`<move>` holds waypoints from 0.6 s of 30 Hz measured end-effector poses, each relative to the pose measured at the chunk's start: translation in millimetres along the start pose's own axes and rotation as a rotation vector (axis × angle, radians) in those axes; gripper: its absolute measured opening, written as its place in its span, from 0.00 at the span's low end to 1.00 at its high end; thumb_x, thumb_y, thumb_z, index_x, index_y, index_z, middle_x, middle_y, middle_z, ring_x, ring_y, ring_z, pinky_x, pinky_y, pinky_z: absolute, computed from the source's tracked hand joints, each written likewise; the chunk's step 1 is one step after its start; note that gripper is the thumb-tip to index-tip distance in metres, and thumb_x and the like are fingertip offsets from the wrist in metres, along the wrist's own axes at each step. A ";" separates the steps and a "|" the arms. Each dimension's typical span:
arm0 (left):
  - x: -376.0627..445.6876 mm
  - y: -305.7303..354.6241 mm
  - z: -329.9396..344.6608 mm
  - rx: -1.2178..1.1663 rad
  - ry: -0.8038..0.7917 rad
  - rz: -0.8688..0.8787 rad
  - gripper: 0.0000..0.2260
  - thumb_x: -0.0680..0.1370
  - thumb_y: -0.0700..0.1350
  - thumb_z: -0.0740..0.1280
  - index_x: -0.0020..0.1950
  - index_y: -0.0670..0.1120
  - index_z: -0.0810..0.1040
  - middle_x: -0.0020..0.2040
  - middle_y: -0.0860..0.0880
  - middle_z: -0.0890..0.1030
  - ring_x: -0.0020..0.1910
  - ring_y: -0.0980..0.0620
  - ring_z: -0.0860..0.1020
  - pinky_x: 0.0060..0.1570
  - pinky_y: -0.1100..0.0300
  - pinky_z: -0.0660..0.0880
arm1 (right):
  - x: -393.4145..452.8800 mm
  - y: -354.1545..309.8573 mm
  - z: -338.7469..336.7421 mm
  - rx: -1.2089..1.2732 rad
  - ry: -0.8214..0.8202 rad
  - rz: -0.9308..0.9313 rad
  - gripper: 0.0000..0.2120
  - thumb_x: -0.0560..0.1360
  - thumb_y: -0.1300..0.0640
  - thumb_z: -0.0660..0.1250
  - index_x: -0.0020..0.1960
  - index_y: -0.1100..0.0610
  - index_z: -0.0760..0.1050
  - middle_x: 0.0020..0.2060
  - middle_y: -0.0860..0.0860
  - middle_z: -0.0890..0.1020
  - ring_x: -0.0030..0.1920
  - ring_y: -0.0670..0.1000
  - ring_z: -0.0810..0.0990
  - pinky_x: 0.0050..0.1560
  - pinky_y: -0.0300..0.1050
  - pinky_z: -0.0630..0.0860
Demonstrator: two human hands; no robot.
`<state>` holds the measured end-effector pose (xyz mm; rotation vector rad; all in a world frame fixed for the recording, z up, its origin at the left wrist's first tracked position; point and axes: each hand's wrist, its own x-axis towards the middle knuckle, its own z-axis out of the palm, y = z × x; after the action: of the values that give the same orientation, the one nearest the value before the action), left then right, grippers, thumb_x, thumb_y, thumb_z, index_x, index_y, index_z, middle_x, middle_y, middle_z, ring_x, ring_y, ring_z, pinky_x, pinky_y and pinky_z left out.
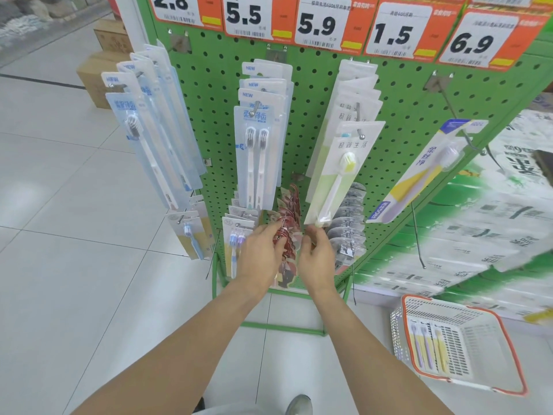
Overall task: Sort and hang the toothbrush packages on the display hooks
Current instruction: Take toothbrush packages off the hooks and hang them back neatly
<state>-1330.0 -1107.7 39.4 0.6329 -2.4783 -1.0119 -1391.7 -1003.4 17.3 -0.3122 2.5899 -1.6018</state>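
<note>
1. Nearest you on the floor at lower right stands the white basket [462,381] with an orange rim; toothbrush packages [426,350] lie inside.
2. Your left hand [260,253] pinches the red packages [288,232] on the lower middle hook, fingers curled on them.
3. Your right hand [317,256] is just beside the same stack, fingers curled; whether it grips anything cannot be told.
4. Beyond, the green pegboard [398,115] carries hanging toothbrush rows; the yellow-green package [335,178] hangs above your right hand.
5. Price tags [323,22] line the top.
</note>
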 end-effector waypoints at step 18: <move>0.9 -0.5 -3.7 -0.028 -0.047 -0.060 0.15 0.81 0.43 0.67 0.68 0.46 0.78 0.60 0.44 0.83 0.54 0.45 0.82 0.58 0.50 0.78 | 52.8 -8.5 14.2 0.255 -0.117 0.420 0.17 0.83 0.69 0.50 0.66 0.73 0.71 0.54 0.69 0.79 0.44 0.55 0.72 0.41 0.44 0.70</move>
<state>-1328.7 -1110.6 41.7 0.6863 -2.4947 -1.0933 -1439.7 -1030.8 20.6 0.1445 2.1458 -1.6643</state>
